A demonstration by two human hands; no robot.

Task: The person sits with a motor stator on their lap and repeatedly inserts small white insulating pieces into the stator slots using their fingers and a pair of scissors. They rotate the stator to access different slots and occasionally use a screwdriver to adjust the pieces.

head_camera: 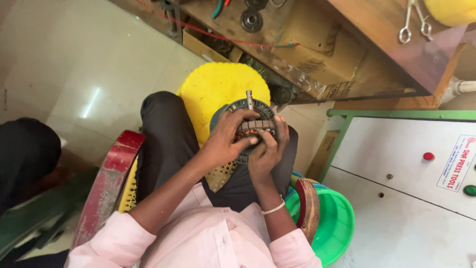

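A round grey motor stator is gripped on the lap by both hands — left hand, right hand — above a yellow stool.

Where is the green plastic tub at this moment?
In the head view, the green plastic tub stands on the floor at the lower right, beside the person's right knee and just left of the white machine cabinet.

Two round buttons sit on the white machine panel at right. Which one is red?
The upper button, in the middle of the white panel, is red. The other button, lower and at the frame's right edge, is green.
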